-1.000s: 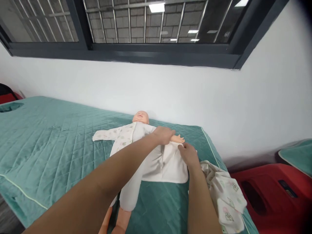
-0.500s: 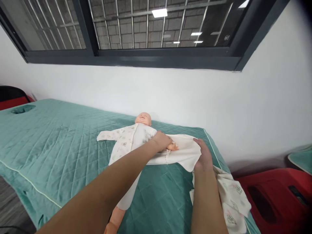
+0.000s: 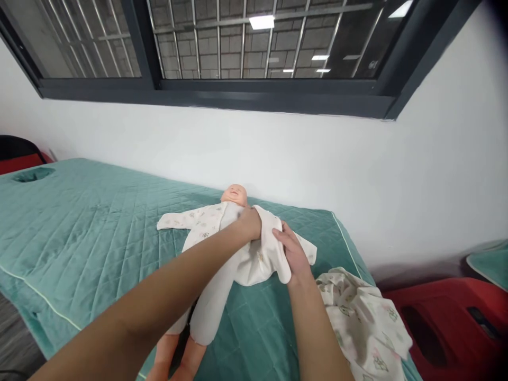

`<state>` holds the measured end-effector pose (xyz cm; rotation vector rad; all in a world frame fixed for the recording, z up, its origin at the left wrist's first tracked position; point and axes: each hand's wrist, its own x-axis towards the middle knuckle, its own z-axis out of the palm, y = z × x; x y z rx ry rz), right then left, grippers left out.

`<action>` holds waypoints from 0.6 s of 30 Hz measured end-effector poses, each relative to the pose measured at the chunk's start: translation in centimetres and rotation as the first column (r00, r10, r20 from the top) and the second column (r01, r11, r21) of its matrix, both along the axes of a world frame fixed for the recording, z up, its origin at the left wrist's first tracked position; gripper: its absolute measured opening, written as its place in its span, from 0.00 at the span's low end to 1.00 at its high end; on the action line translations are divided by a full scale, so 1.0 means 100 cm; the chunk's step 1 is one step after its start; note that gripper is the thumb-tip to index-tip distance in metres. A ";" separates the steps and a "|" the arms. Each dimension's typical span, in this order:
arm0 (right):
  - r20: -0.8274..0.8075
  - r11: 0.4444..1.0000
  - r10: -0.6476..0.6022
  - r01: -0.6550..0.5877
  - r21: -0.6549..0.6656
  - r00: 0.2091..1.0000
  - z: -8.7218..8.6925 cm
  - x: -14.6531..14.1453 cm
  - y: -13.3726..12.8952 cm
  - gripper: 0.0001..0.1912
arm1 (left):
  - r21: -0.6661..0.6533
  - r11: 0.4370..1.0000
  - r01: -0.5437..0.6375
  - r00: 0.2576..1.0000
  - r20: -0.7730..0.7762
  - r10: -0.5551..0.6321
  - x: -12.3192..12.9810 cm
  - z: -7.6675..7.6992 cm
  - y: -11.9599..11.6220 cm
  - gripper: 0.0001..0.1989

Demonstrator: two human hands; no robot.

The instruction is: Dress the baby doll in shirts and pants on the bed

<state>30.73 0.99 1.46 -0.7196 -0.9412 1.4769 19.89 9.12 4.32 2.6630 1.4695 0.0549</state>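
A baby doll [image 3: 235, 194] lies on its back on the green quilted bed, its head toward the wall. A white patterned jacket [image 3: 203, 227] covers one of its arms, the sleeve stretched out to the left. My left hand [image 3: 251, 223] is at the doll's chest, partly under the jacket's right side; its fingers are hidden. My right hand [image 3: 292, 247] grips the folded cloth of that side, close to my left hand. The right sleeve [image 3: 307, 248] sticks out beyond my right hand. The doll's arm on this side is hidden.
A crumpled patterned cloth [image 3: 365, 323] lies at the right edge of the bed [image 3: 99, 222]. Beyond it stands a red plastic chair [image 3: 448, 317]. Behind the bed are a white wall and a barred window.
My right hand has moved left, bringing the jacket's right side over the doll's arm. My left hand has shifted slightly left. The doll's arm is now covered.
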 end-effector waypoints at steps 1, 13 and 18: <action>-0.013 0.999 0.047 -0.047 0.010 0.999 -0.001 -0.006 -0.003 0.19 | 0.000 1.000 -0.023 1.000 0.016 0.023 -0.011 0.004 0.001 0.09; 0.201 0.837 0.505 -0.533 0.123 0.839 0.002 -0.047 -0.024 0.25 | -0.263 0.963 -0.058 0.832 0.520 0.192 -0.111 0.028 -0.019 0.27; 0.244 0.853 0.480 -0.514 0.096 0.843 -0.001 -0.044 -0.023 0.21 | -0.164 0.983 -0.077 0.862 0.485 0.148 -0.100 0.019 -0.019 0.26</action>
